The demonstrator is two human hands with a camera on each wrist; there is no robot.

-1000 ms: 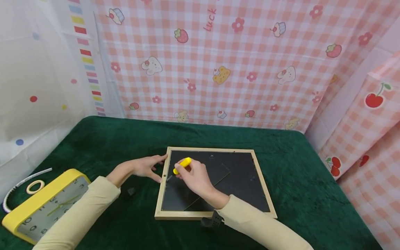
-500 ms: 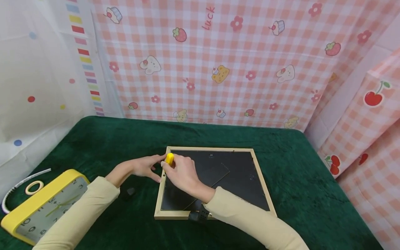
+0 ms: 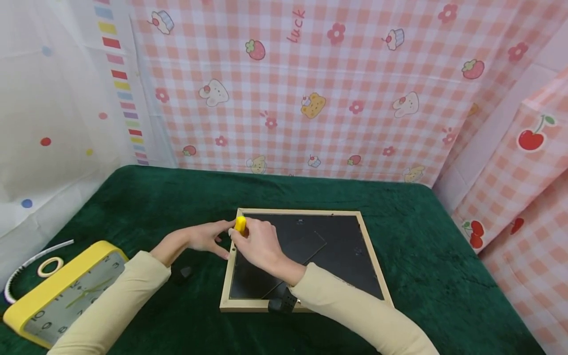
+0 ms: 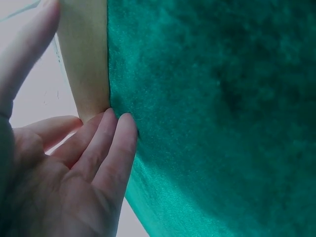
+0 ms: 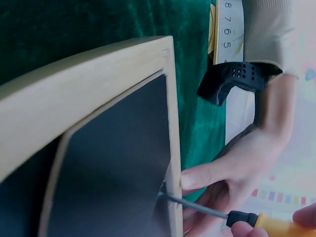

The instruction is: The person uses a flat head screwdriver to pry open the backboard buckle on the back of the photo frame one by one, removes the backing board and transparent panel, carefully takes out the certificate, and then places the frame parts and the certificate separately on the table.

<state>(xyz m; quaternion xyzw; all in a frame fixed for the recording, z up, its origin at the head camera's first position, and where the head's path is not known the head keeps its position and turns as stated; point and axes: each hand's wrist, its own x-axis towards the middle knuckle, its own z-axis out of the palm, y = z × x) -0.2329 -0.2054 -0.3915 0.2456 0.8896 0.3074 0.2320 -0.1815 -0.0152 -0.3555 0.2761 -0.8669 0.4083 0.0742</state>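
A light wooden picture frame [image 3: 376, 260] lies back side up, its black backing board [image 3: 337, 236] showing. My right hand [image 3: 262, 246] grips a screwdriver [image 3: 240, 225] by its yellow handle at the frame's left side. In the right wrist view the screwdriver's metal shaft [image 5: 200, 206] crosses the wooden edge, its tip at the seam between board and wood, by what looks like a small metal tab. My left hand [image 3: 206, 236] touches the frame's outer left side with thumb and fingertips, fingers mostly straight. The left wrist view shows those fingertips [image 4: 123, 128] against the wood.
A yellow clock [image 3: 66, 291] lies at the left under my left forearm. Behind it are a ring [image 3: 50, 266] and a white cord-like strip [image 3: 44, 250]. A small dark object [image 3: 185, 271] sits on the green cloth [image 3: 426, 227]. Patterned curtains border the back and sides.
My right hand has moved left with the screwdriver, from over the board to the frame's left edge, the handle now more upright. In the last half second little differs. My left hand stays put.
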